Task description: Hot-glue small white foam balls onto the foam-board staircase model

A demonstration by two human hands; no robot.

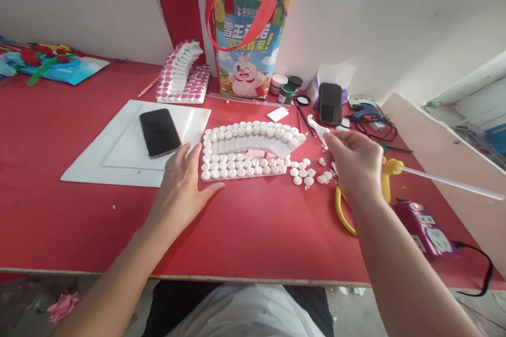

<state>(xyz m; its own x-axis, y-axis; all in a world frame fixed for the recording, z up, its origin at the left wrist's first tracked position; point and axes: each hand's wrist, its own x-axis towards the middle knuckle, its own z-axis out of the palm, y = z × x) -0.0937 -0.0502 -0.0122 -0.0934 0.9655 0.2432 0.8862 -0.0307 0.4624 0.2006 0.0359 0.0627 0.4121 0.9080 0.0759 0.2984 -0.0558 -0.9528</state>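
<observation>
In the head view, a white craft model [245, 166] lies on the red table, covered with small round rosettes around a curved, stepped band. My left hand [179, 184] is at its left end, thumb and fingers spread, the fingers by the model's edge. My right hand [356, 160] is closed in a pinch on a torn white strip [318, 129], to the right of the model. Below that hand lie several loose white rosettes [302, 172]. Yellow-handled pliers [343, 213] are partly hidden beneath my right wrist.
White boards [95, 152] carry a black phone [160, 131] at left. Behind stand a pink-and-white model [184, 73], a printed bag [249, 26] and paint jars [286, 93]. At right are another phone [330, 104], a yellow glue gun [389, 174] and a purple box [425, 229] with a cord.
</observation>
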